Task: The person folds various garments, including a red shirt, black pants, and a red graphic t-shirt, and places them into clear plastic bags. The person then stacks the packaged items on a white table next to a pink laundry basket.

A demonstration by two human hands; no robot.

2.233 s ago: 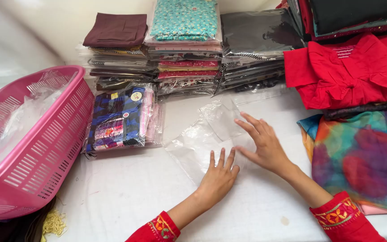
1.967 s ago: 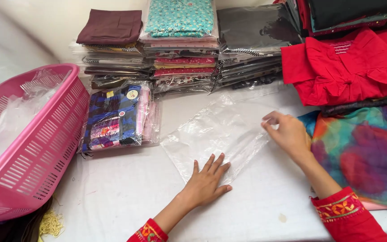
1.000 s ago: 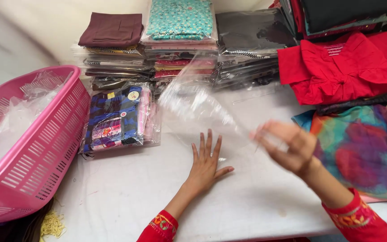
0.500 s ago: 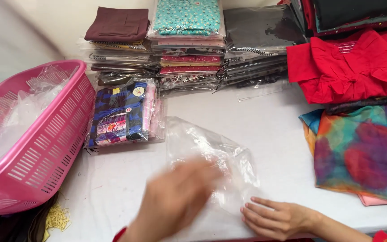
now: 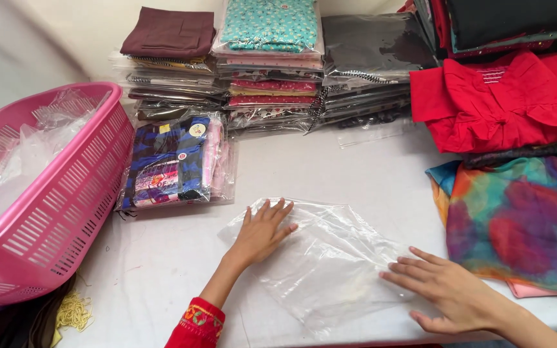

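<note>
Pink basket cut off at left edge — right hand's wrist cut off at bottom.

Illumination is bright, even and diffuse, apparently from overhead. Shadows are soft and short (faint dark edges under the left hand and right hand). Mild glare shows on the clear crinkled plastic bag and on the wrapped stacks of folded garments. The white surface is near overexposure. Focus is sharp throughout; no motion blur. Slight wide-angle stretching appears at the edges.
</note>
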